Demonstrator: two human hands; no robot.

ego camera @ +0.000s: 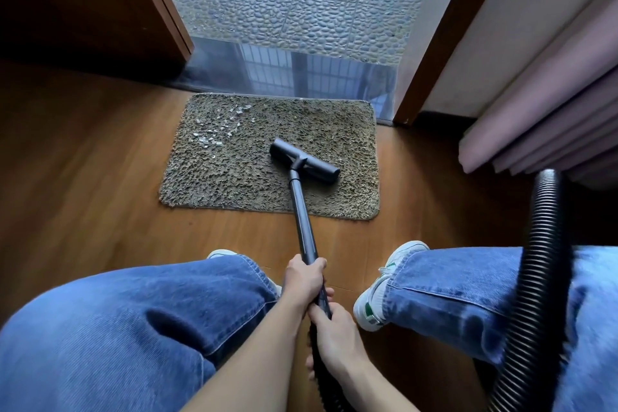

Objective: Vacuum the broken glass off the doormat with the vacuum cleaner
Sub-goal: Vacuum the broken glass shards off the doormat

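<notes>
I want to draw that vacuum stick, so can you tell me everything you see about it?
The vacuum stick is a long, dark grey tube, smooth-looking, slanting from the hands down to the doormat. At its end a wide black T-shaped floor head lies flat on the mat's right half, apart from the glass bits at the far left. The left hand grips the tube; the right hand grips just behind it, where a ribbed black hose joins.

Baggy blue jeans, 2 white sneakers w/ green trim; bare forearms.
</notes>
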